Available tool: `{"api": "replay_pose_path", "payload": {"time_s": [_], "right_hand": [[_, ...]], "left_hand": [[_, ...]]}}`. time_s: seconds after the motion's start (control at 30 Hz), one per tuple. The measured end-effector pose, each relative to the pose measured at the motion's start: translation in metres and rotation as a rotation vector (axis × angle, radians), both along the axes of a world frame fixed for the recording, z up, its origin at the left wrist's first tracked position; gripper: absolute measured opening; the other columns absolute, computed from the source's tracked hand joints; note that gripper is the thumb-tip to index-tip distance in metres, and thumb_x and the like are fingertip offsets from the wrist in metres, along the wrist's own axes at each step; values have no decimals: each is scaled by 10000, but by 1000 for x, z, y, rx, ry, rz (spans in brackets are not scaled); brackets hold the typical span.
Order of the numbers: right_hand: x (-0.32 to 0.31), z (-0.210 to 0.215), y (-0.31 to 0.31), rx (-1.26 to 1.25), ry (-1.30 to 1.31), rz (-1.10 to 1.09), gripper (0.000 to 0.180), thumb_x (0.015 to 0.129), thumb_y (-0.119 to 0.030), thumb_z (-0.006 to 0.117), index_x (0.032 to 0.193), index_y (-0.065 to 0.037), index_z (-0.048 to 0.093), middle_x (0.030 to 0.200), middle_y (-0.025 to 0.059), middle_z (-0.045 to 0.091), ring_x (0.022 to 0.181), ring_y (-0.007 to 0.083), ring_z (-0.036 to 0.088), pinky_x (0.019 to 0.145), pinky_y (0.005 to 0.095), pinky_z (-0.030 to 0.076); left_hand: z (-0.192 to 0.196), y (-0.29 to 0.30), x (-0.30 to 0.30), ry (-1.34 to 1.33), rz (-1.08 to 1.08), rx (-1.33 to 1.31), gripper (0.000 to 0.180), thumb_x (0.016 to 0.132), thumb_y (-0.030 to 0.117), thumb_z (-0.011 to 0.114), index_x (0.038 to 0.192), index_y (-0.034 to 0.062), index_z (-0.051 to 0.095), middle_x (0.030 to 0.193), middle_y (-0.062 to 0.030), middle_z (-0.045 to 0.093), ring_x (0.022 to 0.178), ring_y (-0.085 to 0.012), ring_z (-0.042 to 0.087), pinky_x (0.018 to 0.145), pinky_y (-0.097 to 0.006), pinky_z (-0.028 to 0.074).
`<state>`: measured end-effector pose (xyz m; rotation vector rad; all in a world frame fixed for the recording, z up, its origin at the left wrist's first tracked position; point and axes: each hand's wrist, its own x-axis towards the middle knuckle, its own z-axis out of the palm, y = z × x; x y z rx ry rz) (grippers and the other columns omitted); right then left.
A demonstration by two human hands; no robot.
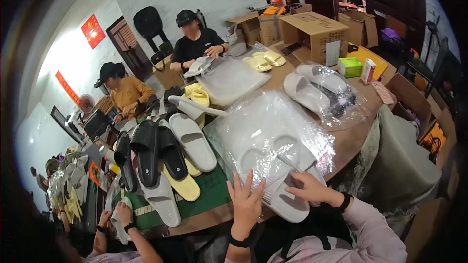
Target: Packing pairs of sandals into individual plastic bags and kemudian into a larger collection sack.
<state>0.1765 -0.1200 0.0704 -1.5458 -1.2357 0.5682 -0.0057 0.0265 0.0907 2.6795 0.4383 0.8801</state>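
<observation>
A pair of light grey slippers [285,205] lies at the table's near edge, partly under a clear plastic bag [253,125]. My left hand [245,203] rests with spread fingers beside the nearer slipper, against the plastic. My right hand [314,191] closes its thumb and fingers on the slippers' strap area; a thin grey shape by its fingertips is too unclear to name. To the left sits a heap of slippers: black ones [146,153], white ones [192,141] and a yellow one [184,186]. Another bagged pair of white slippers [307,92] lies at the right.
Two people [195,44] work across the table, and another person's hands [124,214] hold a white slipper at lower left. A cardboard box [314,31], a green carton [350,67] and yellow slippers [263,61] occupy the far side. A grey-covered object [397,156] stands at the right.
</observation>
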Motion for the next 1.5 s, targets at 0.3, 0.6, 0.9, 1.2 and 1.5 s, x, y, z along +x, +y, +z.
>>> {"api": "replay_pose_path", "payload": {"time_s": [0.3, 0.6, 0.9, 1.2, 1.5], "right_hand": [[-8, -18, 24, 97, -509, -147, 485, 894, -296, 562, 1246, 33, 514, 783, 209, 620, 811, 378, 586, 841, 455, 394], [-6, -11, 40, -41, -672, -166, 259, 905, -140, 556, 1084, 36, 620, 1215, 283, 502, 1020, 415, 540, 807, 507, 401], [-7, -12, 41, 5, -451, -201, 303, 883, -273, 590, 1028, -11, 638, 876, 225, 627, 828, 401, 585, 782, 483, 393], [-19, -6, 34, 92, -195, -115, 332, 867, -310, 633, 1031, -22, 631, 582, 137, 557, 581, 326, 572, 615, 411, 396], [-27, 0, 19, 98, -36, 275, 429, 897, -285, 634, 1185, 29, 584, 642, 166, 546, 588, 217, 538, 594, 350, 431]], "left_hand": [[6, -29, 8, 62, -75, 52, 442, 886, 153, 612, 1316, 251, 571, 1477, -85, 406, 1369, -491, 254, 1070, -668, 176], [10, -37, 7, 56, -72, 80, 490, 823, 14, 587, 1280, 188, 610, 1474, -127, 403, 1360, -494, 274, 1065, -652, 206], [-15, -6, 1, -380, 212, 46, 392, 895, 4, 544, 1272, -99, 517, 1412, -306, 392, 1270, -467, 416, 1051, -481, 346], [-41, 19, 7, -541, 308, -723, 474, 891, 1, 506, 1354, -73, 434, 1326, -236, 527, 1098, -247, 585, 939, -337, 451], [-123, 65, -35, -722, 44, -1374, 306, 866, 56, 592, 1144, -69, 568, 1095, -128, 644, 949, -217, 633, 820, -320, 510]]}}
